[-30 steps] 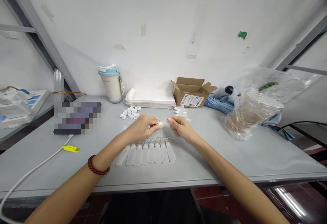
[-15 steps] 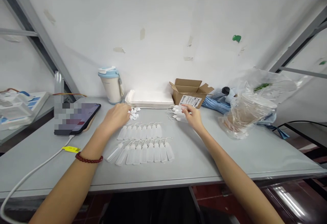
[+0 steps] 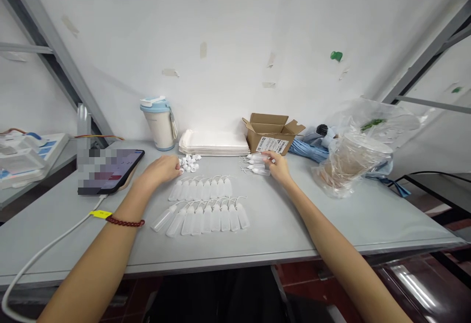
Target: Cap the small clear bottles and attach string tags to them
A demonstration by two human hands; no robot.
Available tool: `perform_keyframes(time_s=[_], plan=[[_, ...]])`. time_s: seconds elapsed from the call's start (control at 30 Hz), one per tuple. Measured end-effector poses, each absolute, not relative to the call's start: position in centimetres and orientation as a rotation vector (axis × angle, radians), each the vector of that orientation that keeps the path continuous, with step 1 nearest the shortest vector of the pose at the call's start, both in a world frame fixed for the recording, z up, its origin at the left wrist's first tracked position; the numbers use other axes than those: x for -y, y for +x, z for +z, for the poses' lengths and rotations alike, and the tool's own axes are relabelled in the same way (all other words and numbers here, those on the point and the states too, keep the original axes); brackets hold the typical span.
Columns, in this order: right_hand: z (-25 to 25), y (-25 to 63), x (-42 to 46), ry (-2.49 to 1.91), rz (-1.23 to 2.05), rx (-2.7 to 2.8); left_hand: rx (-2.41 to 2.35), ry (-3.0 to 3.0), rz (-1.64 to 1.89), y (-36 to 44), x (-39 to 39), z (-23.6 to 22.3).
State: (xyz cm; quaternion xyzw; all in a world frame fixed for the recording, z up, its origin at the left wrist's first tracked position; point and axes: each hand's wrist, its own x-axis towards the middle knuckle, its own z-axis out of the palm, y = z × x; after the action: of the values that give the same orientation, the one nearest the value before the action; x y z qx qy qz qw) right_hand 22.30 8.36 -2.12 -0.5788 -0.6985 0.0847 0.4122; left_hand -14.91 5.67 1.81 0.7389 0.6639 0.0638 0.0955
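Note:
My left hand (image 3: pixel 164 168) is closed, its fingertips pinching a white cap (image 3: pixel 181 171) at the left edge of a pile of small white caps (image 3: pixel 190 162). At the right, my right hand (image 3: pixel 278 167) has thumb and forefinger closed around the base end of a small clear plastic bottle (image 3: pixel 260 156), in a little group lying in front of the carton. Between my arms lie two rows of similar bottles with thin white tails: a back row (image 3: pixel 201 189) and a front row (image 3: pixel 206 218), whose leftmost bottle (image 3: pixel 164 219) is tilted.
Along the wall stand a cream tumbler (image 3: pixel 158 125) with a blue lid, a stack of white envelopes (image 3: pixel 217 144) and an open cardboard box (image 3: pixel 270 136). A plastic-wrapped container (image 3: pixel 358 161) and blue cloth (image 3: pixel 311 150) are at right. A phone (image 3: pixel 127 168) on a cable (image 3: pixel 64 237) lies left.
My hands have come apart from the middle; another bottle now lies at the front row's left end. My left hand went to the caps and drew slightly left; my right hand reached the bottles.

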Motion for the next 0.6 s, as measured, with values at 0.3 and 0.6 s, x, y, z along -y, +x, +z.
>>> perform_keyframes(time_s=[0.3,0.6], plan=[[-2.6,22.4,-8.9,-1.482,0.166,1.791,-2.076,2.210,0.095,-14.8,-5.7,1.4],[-0.6,21.0,-7.0,-1.320,-0.058,1.816,-2.088,2.273,0.074,-13.5,-4.8,2.4]])
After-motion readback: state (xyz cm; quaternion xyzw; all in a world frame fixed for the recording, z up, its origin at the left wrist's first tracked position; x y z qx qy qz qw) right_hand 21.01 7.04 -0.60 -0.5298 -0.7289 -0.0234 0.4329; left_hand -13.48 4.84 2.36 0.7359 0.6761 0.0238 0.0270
